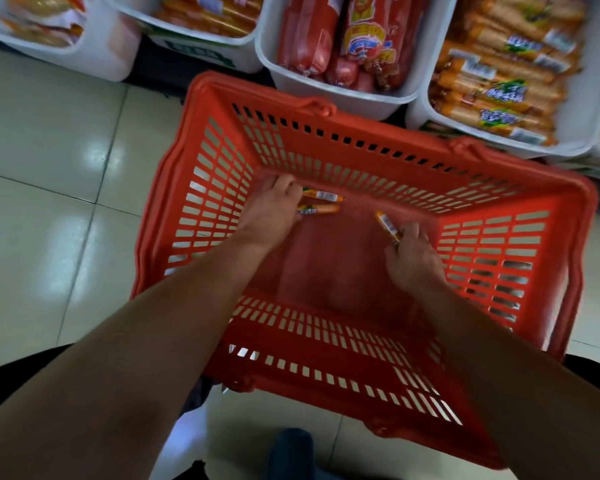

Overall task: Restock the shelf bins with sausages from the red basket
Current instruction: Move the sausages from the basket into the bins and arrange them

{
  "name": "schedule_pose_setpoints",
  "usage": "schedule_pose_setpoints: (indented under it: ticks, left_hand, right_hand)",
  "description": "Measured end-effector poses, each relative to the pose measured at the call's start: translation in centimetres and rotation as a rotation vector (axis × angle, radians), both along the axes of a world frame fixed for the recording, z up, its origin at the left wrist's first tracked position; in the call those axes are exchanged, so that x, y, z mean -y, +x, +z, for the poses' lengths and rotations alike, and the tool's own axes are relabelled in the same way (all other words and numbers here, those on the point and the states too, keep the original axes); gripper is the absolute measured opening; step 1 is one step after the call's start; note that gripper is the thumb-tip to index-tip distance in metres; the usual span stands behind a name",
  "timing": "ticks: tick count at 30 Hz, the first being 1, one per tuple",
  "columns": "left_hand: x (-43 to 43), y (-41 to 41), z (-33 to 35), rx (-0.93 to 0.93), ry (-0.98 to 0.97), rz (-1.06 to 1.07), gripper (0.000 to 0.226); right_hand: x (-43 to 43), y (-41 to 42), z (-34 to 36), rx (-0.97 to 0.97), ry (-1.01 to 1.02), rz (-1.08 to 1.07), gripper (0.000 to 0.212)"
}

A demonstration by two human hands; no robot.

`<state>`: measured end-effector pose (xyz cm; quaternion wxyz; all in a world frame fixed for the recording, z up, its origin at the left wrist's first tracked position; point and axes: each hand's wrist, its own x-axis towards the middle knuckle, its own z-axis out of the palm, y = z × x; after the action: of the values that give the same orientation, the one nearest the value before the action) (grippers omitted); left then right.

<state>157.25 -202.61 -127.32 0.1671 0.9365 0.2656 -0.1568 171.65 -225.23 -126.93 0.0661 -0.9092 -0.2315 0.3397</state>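
- The last-pickings stage of the restock is what's in hand, it looks like: the red basket (326, 133) is sat on the tiled floor (66, 133) right below the shelf bins, and only three small sausages can be seen inside it.
- The left hand (274, 211) is down at the far-left of the basket bottom, fingers curled over the near ends of a pair of small orange sausages (321, 195) lying side by side. It's read as a grip, though motion blur means how firm it is can't be told.
- The right hand (413, 258) is on the right side of the bottom, narrow, with a single sausage (386, 225) pinched at its near end and the rest sticking out towards the far wall.
- Nothing else can be made out in the basket, so this is probably the final load.
- Next move, as a guess: both hands get lifted clear of the rim and carried to the bin of orange sausages (579, 109) at the upper right, since the wrappers there look like a match.
- The bin of fat red sausages (343, 98), touching or nearly touching the basket's far rim, should be skipped. Wrong product.
- That orange bin looks pretty full already, so the three would be best laid flat along the stack to stop them rolling off.
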Motion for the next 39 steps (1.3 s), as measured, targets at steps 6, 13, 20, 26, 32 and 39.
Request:
schedule_pose_setpoints:
  ticks: [6,13,20,26,32,39]
  left_hand:
    - [1.4,1.5,-1.6,-0.101,0.079,-0.013,0.028]
    - [4.5,0.2,-1.5,-0.282,-0.104,-0.004,0.040]
    - [5.6,-1.4,1.2,-0.410,-0.151,-0.006,0.048]
    - [8.0,-2.1,2.6,-0.364,-0.260,0.119,0.063]
    - [9.8,-1.7,0.9,-0.379,-0.367,0.014,0.086]
    - [10.5,-0.9,-0.9,-0.330,-0.180,-0.098,0.063]
  right_hand:
    - [-0.6,-0.4,0.4,-0.034,-0.065,0.086,0.040]
    - [-0.4,-0.1,1.3,-0.066,-0.065,0.081,0.038]
    - [0.6,0.0,5.9,-0.066,-0.042,0.139,0.037]
    - [1.8,-0.2,7.5,-0.039,0.015,0.124,0.030]
    - [3.4,-1.7,3.5,-0.131,-0.128,0.028,0.038]
    - [3.1,-1.6,0.6,-0.149,-0.146,-0.039,0.042]
